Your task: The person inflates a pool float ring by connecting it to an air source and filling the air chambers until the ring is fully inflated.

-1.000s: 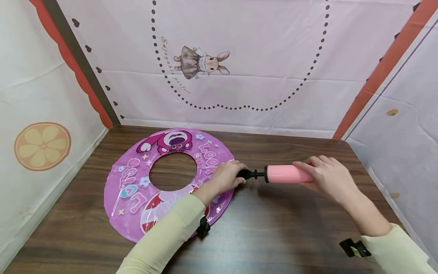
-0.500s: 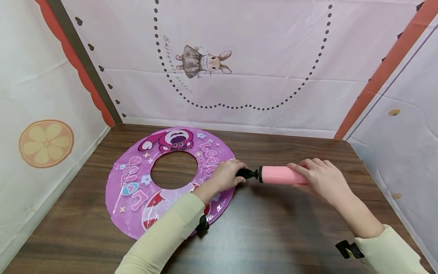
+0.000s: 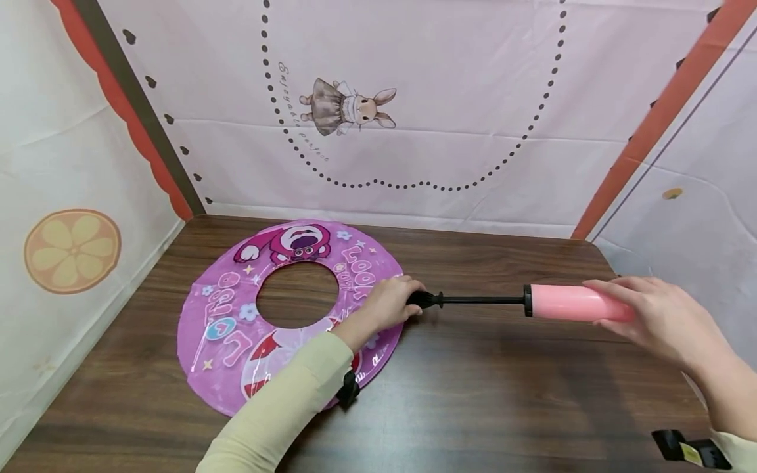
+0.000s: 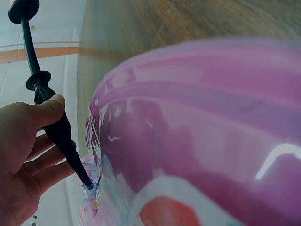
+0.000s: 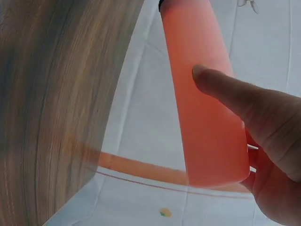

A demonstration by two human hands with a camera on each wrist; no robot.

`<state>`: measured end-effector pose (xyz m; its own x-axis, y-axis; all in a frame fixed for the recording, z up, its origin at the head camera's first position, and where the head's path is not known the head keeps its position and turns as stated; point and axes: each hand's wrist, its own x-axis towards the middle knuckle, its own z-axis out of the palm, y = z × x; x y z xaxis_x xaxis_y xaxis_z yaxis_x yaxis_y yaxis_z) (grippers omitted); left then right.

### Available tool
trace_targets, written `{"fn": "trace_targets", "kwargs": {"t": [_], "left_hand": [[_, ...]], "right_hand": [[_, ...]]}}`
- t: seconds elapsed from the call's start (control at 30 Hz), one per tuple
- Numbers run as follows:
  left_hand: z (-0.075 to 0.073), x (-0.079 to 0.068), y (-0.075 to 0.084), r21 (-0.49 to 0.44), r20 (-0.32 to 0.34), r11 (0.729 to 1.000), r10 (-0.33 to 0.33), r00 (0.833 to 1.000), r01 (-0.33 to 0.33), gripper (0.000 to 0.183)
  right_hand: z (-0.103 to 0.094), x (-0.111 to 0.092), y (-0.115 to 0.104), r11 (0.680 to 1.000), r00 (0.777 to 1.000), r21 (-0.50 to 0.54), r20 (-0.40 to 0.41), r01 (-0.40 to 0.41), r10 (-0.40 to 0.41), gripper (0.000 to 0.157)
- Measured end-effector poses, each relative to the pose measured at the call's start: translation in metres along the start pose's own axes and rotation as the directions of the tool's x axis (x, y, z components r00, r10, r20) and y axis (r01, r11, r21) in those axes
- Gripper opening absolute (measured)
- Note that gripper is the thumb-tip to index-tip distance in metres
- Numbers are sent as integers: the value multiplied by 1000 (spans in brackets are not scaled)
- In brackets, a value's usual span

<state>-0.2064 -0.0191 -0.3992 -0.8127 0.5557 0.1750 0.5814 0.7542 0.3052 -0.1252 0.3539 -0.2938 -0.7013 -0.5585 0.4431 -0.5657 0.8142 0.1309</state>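
A purple inflatable swim ring [image 3: 204, 315] with cartoon prints lies on the left half of the table. My left hand [image 3: 390, 303] lies over its right edge and grips the black nozzle end [image 4: 58, 127] of a hand air pump. In the left wrist view the nozzle's tip meets the ring's clear valve [image 4: 89, 189]. From there the long black rod [image 3: 481, 300] runs to the pump's pink barrel [image 3: 568, 303], drawn well out. My right hand [image 3: 662, 322] holds the far end of that barrel, its thumb along the side in the right wrist view.
The dark wood table [image 3: 473, 407] carries the ring and is closed in by printed cloth walls at the back [image 3: 461, 85], left [image 3: 71, 164] and right [image 3: 704, 230]. Black straps with small devices sit at both wrists.
My right hand first pushed the pink barrel left onto the rod, then drew it far right, baring the rod. The left hand and swim ring stay in place.
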Motion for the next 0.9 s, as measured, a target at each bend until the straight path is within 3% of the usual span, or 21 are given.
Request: {"fn": "trace_targets", "kwargs": {"t": [0.2,0.33,0.53,0.7,0.9], "left_hand": [[-2,-1,-1,5,-9,1000,9,1000,-9,40],[-1,-1,1,64,-1,997,52,999,-51,40],[1,-2,3,62,-24,996,61,998,-60,39],[2,-2,1,51,-35,997,51,998,-49,37],[-1,1,2,40,-6,998,40,999,-39,35]], "right_hand": [[12,13,-18,1000,1000,-11,-3,29,-29,75],[34,34,-46,996,996,-39,33,81,-79,55],[54,59,-71,986,991,-101,11,135,-135,61],[60,64,-76,986,991,-102,17,133,-132,61],[52,51,-66,992,994,-77,43,100,-97,59]]}}
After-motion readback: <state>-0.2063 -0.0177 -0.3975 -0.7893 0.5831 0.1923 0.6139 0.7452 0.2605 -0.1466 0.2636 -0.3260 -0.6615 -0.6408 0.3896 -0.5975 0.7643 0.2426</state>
